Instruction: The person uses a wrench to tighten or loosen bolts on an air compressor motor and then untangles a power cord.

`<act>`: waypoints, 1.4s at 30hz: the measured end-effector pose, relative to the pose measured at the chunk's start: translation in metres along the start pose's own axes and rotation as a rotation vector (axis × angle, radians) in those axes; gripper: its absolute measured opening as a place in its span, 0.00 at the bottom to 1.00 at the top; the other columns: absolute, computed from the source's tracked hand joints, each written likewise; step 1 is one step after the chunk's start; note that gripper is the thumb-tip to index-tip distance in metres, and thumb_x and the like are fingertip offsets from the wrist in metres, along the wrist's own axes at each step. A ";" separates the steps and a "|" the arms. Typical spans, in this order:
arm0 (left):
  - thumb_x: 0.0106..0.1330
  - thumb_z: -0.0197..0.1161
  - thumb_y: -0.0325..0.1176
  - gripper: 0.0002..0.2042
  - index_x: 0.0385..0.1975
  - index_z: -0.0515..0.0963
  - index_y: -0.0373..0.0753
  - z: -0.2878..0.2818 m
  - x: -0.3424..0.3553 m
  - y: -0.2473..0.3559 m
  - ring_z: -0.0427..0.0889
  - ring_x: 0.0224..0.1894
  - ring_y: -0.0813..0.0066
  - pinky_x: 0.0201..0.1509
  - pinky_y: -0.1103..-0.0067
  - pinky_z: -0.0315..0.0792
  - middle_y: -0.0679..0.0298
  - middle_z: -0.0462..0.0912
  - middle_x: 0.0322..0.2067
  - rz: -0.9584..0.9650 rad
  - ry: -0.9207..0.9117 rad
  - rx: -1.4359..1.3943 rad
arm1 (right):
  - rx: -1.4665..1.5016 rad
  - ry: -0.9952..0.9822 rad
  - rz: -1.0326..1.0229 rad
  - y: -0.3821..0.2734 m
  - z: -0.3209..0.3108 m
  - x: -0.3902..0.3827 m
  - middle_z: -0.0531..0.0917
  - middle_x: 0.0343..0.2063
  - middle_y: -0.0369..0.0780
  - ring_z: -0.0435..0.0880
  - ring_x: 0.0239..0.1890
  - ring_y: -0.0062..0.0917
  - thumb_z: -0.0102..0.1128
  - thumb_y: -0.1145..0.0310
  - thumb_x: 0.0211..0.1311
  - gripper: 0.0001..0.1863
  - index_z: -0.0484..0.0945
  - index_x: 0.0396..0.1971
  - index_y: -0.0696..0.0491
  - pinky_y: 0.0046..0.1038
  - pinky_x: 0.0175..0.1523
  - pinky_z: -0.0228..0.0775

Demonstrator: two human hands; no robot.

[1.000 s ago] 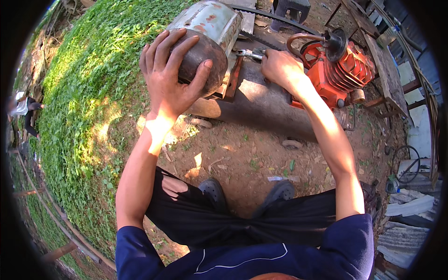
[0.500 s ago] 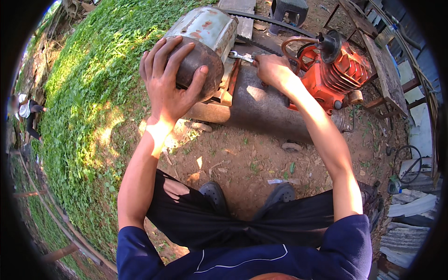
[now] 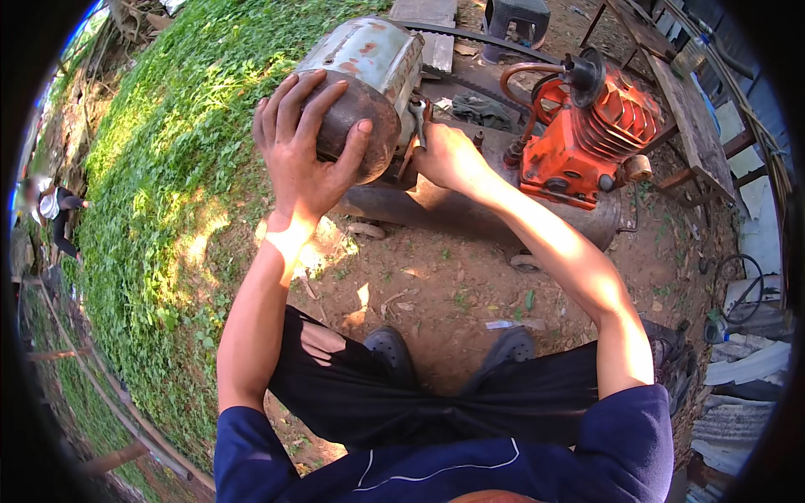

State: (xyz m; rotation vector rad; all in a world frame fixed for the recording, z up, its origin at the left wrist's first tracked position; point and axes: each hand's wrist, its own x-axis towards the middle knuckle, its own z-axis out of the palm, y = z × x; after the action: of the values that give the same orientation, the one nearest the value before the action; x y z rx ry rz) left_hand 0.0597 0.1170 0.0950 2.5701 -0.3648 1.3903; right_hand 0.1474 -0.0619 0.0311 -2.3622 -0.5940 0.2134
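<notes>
My left hand [image 3: 303, 163] lies with fingers spread over the rusty, rounded end cover [image 3: 369, 138] of an electric motor [image 3: 362, 54], whose pale grey-green body has rust patches. Close beside the motor's right side, my right hand [image 3: 453, 158] is closed round a wrench [image 3: 418, 112]. The wrench's silvery head points away from me, next to the motor's mounting bracket; whether it sits on a bolt I cannot tell. Below the motor and my right hand runs a brown, rusty tank [image 3: 444, 211].
An orange-red finned compressor pump [image 3: 580, 159] sits on the tank's right part. A black belt [image 3: 482, 36] runs behind it. Further off stand a dark plastic stool [image 3: 524, 18] and a wooden bench [image 3: 683, 109]. Someone [image 3: 60, 205] is at the far left beyond the grass.
My right hand has moved left, in against the motor's side. The wrench has swung from lying crosswise to pointing away from me. My left hand stays on the end cover.
</notes>
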 end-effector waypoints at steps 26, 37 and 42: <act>0.54 0.70 0.44 0.20 0.47 0.80 0.46 -0.001 -0.003 -0.001 0.68 0.63 0.61 0.68 0.61 0.51 0.65 0.76 0.54 -0.021 0.011 -0.018 | -0.258 0.136 0.015 0.064 -0.047 0.050 0.86 0.34 0.47 0.86 0.39 0.42 0.56 0.57 0.65 0.15 0.84 0.43 0.49 0.43 0.47 0.75; 0.54 0.69 0.43 0.21 0.48 0.79 0.45 -0.005 -0.003 0.001 0.67 0.63 0.58 0.68 0.60 0.52 0.63 0.76 0.55 -0.040 -0.002 0.018 | -0.459 0.052 -0.087 0.005 -0.020 0.014 0.83 0.30 0.55 0.84 0.37 0.48 0.52 0.61 0.65 0.17 0.80 0.34 0.60 0.46 0.43 0.76; 0.54 0.69 0.43 0.21 0.48 0.79 0.45 -0.004 -0.002 0.003 0.67 0.63 0.58 0.68 0.61 0.52 0.62 0.75 0.56 -0.035 -0.010 -0.015 | -0.154 0.027 -0.049 0.002 0.016 0.001 0.82 0.31 0.58 0.83 0.40 0.52 0.56 0.70 0.53 0.15 0.77 0.38 0.65 0.47 0.46 0.76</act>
State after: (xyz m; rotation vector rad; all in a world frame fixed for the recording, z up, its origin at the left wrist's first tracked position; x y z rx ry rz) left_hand 0.0543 0.1159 0.0959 2.5599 -0.3297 1.3576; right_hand 0.1441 -0.0531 0.0174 -2.4913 -0.6764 0.1171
